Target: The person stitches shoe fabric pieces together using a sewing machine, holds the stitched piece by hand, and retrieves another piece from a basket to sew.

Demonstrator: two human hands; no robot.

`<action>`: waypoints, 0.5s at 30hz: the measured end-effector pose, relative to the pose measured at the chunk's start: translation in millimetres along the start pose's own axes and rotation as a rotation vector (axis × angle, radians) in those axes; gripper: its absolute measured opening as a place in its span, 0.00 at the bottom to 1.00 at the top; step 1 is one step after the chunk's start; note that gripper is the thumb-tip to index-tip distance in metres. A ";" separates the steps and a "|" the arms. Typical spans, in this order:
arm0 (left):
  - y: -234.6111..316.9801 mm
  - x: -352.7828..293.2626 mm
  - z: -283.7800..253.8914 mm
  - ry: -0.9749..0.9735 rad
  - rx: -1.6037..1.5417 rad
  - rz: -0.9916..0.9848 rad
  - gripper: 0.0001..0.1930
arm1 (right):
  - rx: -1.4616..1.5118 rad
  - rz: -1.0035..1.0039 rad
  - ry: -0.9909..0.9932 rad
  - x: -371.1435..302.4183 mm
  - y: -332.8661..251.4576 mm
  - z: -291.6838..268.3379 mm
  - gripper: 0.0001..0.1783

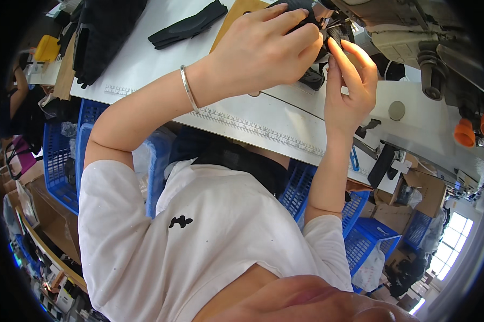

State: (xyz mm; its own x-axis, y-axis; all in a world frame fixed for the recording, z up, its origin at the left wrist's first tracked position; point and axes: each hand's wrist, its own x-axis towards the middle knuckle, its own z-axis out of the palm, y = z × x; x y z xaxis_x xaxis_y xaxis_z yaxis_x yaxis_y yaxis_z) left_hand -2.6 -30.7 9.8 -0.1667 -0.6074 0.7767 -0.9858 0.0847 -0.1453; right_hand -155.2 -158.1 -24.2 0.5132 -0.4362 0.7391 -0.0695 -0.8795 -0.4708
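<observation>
My left hand is closed on a black fabric piece, its fingers curled down over the cloth beside the needle area of a sewing machine. On the other side of that area, my right hand is raised with bent fingers. Its thumb and fingertips meet the edge of the same dark fabric, close to the machine's metal presser parts. The left hand covers much of the cloth, so its full shape is hidden. A silver bangle circles my left wrist.
Another black fabric strip lies on the white table, near a dark fabric pile. A printed ruler strip follows the front edge. Blue baskets stand below, and orange cups hang at the right.
</observation>
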 end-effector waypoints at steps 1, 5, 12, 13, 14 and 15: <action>-1.2 0.7 0.2 0.023 -0.022 0.001 0.13 | -0.018 0.002 0.000 -0.2 -0.5 -0.1 0.17; -12.5 -0.4 -2.4 -0.006 -0.023 0.039 0.15 | -0.071 -0.006 0.004 -1.1 -3.2 0.9 0.17; -35.8 0.7 3.0 0.025 0.009 0.166 0.11 | -0.093 -0.030 0.018 -0.4 -5.5 3.7 0.16; -39.6 0.1 5.8 0.086 0.166 0.278 0.09 | -0.104 -0.025 0.010 0.8 -6.0 3.4 0.16; -39.6 -1.9 6.2 0.086 0.167 0.278 0.09 | -0.114 -0.020 0.003 1.8 -6.2 3.2 0.16; -34.8 2.1 1.1 0.030 -0.021 0.153 0.09 | -0.116 -0.018 0.003 2.0 -5.0 2.8 0.16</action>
State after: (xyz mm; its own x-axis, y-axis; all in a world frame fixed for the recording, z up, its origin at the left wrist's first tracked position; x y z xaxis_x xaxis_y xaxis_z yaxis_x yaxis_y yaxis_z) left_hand 31.3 -35.9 15.8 -0.3155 -0.5624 0.7643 -0.9489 0.1911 -0.2511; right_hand -151.4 -154.0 -21.7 0.5123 -0.4209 0.7486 -0.1595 -0.9031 -0.3986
